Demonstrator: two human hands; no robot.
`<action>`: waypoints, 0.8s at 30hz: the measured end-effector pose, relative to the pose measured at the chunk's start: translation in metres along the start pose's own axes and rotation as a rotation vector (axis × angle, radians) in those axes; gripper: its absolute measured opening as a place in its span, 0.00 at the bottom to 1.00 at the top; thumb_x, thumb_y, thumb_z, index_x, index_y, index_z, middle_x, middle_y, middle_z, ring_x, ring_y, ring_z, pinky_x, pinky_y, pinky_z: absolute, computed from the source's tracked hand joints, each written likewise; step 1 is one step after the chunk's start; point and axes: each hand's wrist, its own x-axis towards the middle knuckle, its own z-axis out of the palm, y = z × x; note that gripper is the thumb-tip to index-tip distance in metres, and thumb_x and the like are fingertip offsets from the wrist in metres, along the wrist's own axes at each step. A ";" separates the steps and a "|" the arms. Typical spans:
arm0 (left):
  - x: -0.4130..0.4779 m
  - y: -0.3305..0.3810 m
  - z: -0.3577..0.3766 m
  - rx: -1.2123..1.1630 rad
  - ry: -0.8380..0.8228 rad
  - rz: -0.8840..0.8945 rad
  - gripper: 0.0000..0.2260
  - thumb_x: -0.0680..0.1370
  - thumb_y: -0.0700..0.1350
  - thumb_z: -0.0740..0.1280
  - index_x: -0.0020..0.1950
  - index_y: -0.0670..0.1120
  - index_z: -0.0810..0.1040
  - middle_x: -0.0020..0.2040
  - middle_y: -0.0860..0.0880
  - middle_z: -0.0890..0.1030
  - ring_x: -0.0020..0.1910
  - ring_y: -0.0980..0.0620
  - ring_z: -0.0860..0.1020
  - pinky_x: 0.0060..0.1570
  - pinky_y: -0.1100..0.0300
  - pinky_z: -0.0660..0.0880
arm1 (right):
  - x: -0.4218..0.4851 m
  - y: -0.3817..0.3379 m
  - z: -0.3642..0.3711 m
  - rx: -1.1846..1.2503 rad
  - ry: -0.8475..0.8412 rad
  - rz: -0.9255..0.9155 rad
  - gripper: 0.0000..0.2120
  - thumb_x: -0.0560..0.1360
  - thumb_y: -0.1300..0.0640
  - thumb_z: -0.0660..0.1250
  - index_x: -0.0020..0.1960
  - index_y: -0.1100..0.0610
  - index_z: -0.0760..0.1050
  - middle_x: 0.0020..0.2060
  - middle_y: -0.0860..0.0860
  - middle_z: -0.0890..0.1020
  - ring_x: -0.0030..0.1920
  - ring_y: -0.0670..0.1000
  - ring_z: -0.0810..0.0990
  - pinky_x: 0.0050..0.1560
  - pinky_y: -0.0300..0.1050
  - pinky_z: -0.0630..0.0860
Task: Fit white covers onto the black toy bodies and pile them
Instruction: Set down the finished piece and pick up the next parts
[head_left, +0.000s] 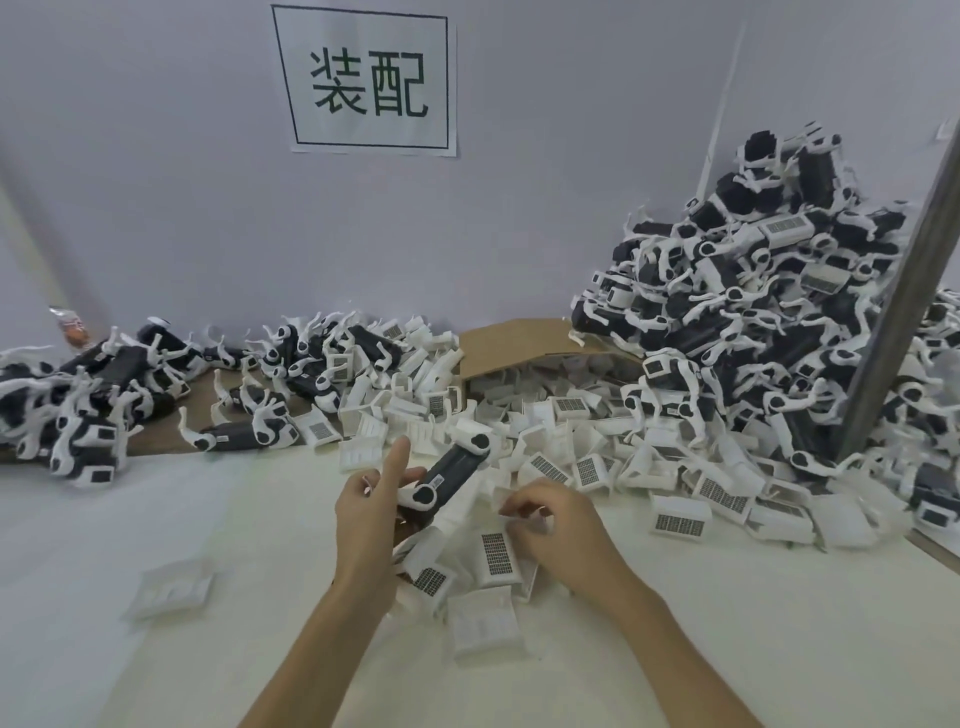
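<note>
My left hand (363, 519) grips a bare body (452, 473) above the desk (156, 519), my right hand (556, 525) curls over loose covers (496, 553), grip unclear; I judge the right pile (753, 312) done, the left heap (104, 389) waiting.

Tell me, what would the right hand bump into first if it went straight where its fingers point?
Probably the black toy body the left hand holds; the right hand points left toward it, though depth is unclear.
</note>
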 end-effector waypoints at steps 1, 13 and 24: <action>0.000 0.001 0.000 -0.019 -0.025 -0.005 0.34 0.59 0.68 0.74 0.51 0.42 0.74 0.46 0.52 0.87 0.39 0.47 0.84 0.47 0.49 0.82 | -0.001 0.000 0.000 0.015 0.001 0.009 0.14 0.74 0.65 0.71 0.42 0.44 0.81 0.42 0.42 0.82 0.46 0.38 0.79 0.48 0.27 0.71; 0.002 -0.003 0.000 -0.129 -0.261 0.086 0.24 0.65 0.51 0.77 0.44 0.48 0.62 0.53 0.42 0.86 0.48 0.45 0.86 0.49 0.53 0.80 | 0.005 -0.005 -0.024 1.168 -0.061 0.280 0.12 0.81 0.64 0.58 0.58 0.55 0.77 0.48 0.54 0.84 0.45 0.51 0.83 0.42 0.44 0.79; 0.002 -0.001 -0.007 -0.236 -0.336 -0.034 0.17 0.73 0.52 0.73 0.48 0.39 0.78 0.50 0.41 0.82 0.48 0.44 0.84 0.43 0.57 0.82 | 0.005 0.006 -0.026 1.297 -0.027 0.336 0.19 0.72 0.63 0.68 0.62 0.54 0.76 0.50 0.53 0.85 0.48 0.51 0.84 0.50 0.46 0.79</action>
